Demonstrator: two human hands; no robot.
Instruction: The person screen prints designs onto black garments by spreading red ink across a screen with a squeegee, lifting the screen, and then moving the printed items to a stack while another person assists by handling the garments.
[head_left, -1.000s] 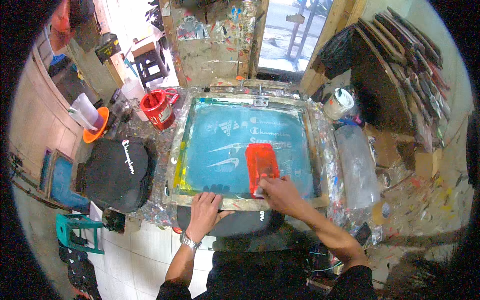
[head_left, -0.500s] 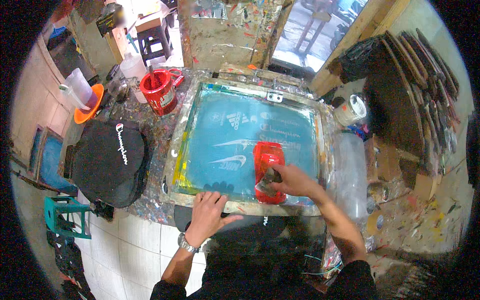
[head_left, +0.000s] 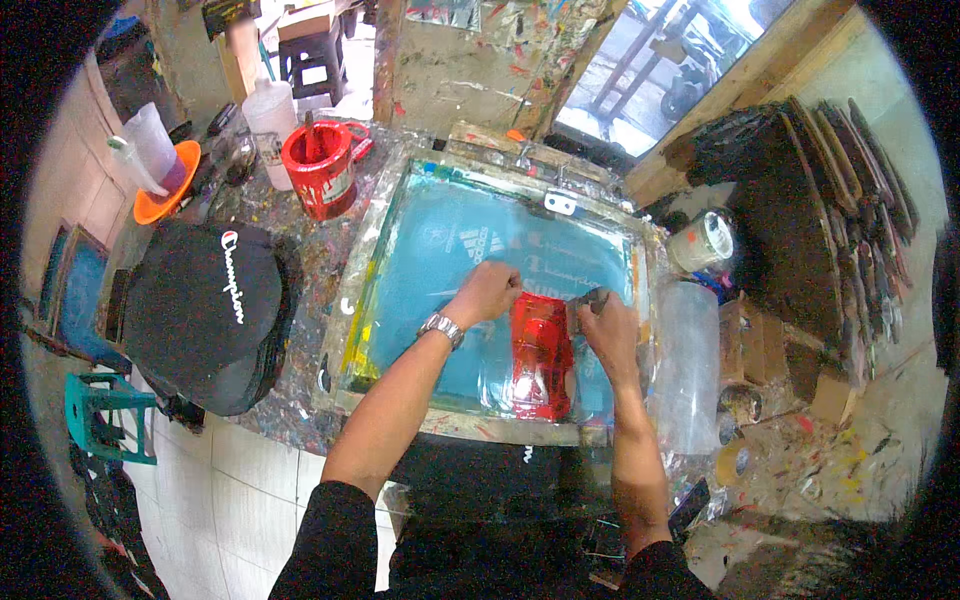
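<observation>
A framed printing screen (head_left: 400, 260) with blue-green mesh and pale lettering and shapes lies in front of me. On the right half of its mesh is an upright, glossy red patch (head_left: 542, 360) that looks like wet ink. My left hand (head_left: 488, 292) reaches over the mesh, its fingers closed at the patch's upper left corner; what they hold, if anything, is hidden. Right of the patch's upper end, my right hand (head_left: 610, 328) is closed on a small dark grey scraper-like piece (head_left: 592, 298). Beneath the frame's near edge, black fabric (head_left: 470, 465) shows.
Left of the screen lies a stack of black fabric pieces (head_left: 205, 315). Behind it stand a red ink pot (head_left: 320, 180), a pale bottle (head_left: 268, 125) and an orange dish (head_left: 160, 205). A white tub (head_left: 700, 242) and clear plastic roll (head_left: 690, 365) are at right; a green stool (head_left: 110, 415) stands below left.
My left hand has moved from the frame's near edge up over the mesh to the red patch's top. My right hand has shifted up and right, off the patch, still holding the grey piece.
</observation>
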